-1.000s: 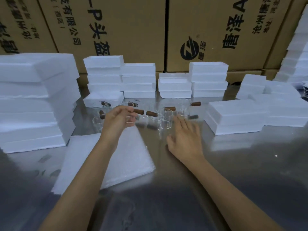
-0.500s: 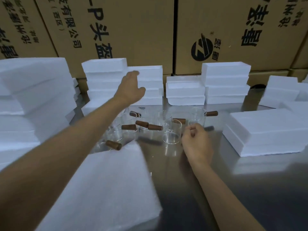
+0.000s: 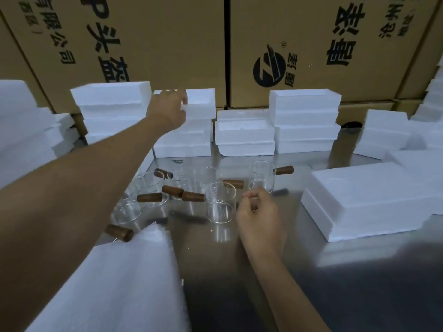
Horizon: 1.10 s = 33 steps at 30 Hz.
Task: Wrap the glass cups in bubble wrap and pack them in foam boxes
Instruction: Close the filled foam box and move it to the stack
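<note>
Bare table (image 3: 347, 295) front-right; cups (image 3: 219, 204) crowding centre.

Head cam, faces fwd and down, close over metal table (image 3: 347, 295)
</note>
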Available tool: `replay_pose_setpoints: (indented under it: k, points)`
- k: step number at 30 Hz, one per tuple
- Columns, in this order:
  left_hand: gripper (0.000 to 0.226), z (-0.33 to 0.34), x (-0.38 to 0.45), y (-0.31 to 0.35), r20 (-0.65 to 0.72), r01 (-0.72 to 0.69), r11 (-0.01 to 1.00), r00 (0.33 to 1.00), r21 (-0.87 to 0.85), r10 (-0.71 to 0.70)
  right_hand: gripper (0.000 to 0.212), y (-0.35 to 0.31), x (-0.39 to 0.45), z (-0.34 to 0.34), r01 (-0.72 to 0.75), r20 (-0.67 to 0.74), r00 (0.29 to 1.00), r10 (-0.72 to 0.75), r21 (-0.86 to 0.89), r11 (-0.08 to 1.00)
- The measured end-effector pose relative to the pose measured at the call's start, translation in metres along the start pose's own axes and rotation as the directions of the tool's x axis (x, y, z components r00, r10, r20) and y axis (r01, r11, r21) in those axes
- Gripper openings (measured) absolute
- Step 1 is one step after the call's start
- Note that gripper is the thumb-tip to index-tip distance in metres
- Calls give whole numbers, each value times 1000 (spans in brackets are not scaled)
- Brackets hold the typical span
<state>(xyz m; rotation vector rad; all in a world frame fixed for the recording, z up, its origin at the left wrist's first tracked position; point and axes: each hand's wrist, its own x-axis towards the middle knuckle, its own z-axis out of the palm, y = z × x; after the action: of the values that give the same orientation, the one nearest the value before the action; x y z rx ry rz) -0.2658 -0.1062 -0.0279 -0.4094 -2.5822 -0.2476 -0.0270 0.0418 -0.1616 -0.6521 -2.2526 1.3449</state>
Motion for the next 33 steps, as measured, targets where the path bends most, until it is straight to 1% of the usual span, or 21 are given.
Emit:
replay_pose_setpoints:
  k: [2, 4, 6, 8, 10, 12, 13, 16, 18, 19, 20, 21, 22, 23, 24, 25, 26, 27, 29, 31, 33]
  points:
    - [20, -11, -12, 9, -33, -53, 997, 998, -61, 51, 12, 0, 0, 0, -2, -4, 1000, 2, 10, 1000]
    - [20, -28, -30, 18, -82, -103, 984, 992, -146, 91, 11, 0, 0, 0, -5, -15, 1000, 6, 70, 998]
    - [21, -49, -54, 27, -114, -166, 960, 983, -224, 143, 13, -1, 1, -1, -16, -28, 999, 21, 177, 984]
    - [18, -70, -88, 37, -126, -239, 929, 969, -283, 211, 16, -3, 1, -2, -34, -26, 999, 44, 314, 949]
    - [15, -85, -129, 47, -115, -315, 903, 949, -292, 294, 19, -2, -1, -7, -44, -2, 999, 50, 428, 902]
    - [16, -94, -170, 57, -80, -372, 891, 928, -262, 364, 26, -1, -3, -16, -62, 10, 998, 68, 538, 841]
    - [17, -95, -190, 62, -56, -378, 889, 925, -258, 377, 32, -2, -3, -22, -78, 6, 996, 94, 603, 794]
    - [22, -96, -243, 74, 0, -345, 891, 932, -296, 361, 43, -4, -12, -39, -136, 30, 984, 174, 752, 645]
    - [24, -94, -271, 83, 25, -348, 886, 928, -307, 373, 46, -1, -22, -50, -212, 135, 976, 172, 773, 598]
    - [25, -92, -282, 88, 42, -356, 883, 921, -305, 386, 47, 3, -28, -56, -259, 202, 966, 164, 791, 554]
    - [26, -90, -291, 94, 60, -360, 883, 917, -301, 395, 46, 6, -34, -64, -289, 244, 957, 154, 812, 506]
    - [27, -87, -299, 98, 75, -358, 884, 915, -300, 396, 44, 11, -40, -72, -293, 248, 956, 157, 821, 490]
    - [27, -83, -306, 103, 86, -353, 885, 915, -303, 394, 38, 14, -47, -80, -261, 206, 965, 161, 786, 560]
    - [28, -80, -312, 107, 98, -344, 885, 915, -314, 390, 31, 17, -55, -87, -191, 113, 981, 156, 681, 707]
    - [28, -78, -317, 110, 117, -331, 884, 915, -330, 386, 25, 21, -63, -91, -91, -15, 993, 115, 513, 853]
    - [29, -76, -321, 113, 143, -314, 881, 913, -354, 383, 20, 26, -70, -93, 6, -140, 989, 45, 340, 940]
    - [29, -73, -325, 114, 172, -295, 875, 908, -383, 382, 17, 29, -76, -93, 69, -203, 979, -20, 235, 970]
    - [29, -72, -329, 115, 194, -276, 866, 904, -418, 382, 14, 31, -82, -94, 113, -222, 973, -69, 192, 975]
    - [28, -73, -331, 111, 171, -229, 832, 918, -505, 357, 14, 33, -88, -92, 206, -205, 962, -180, 115, 972]
    - [27, -79, -326, 96, 50, -182, 803, 966, -568, 254, 17, 33, -94, -89, 330, -156, 931, -329, -18, 944]
    - [30, -86, -315, 68, -88, -105, 827, 994, -553, 68, 16, 33, -98, -86, 431, -144, 880, -453, -159, 888]
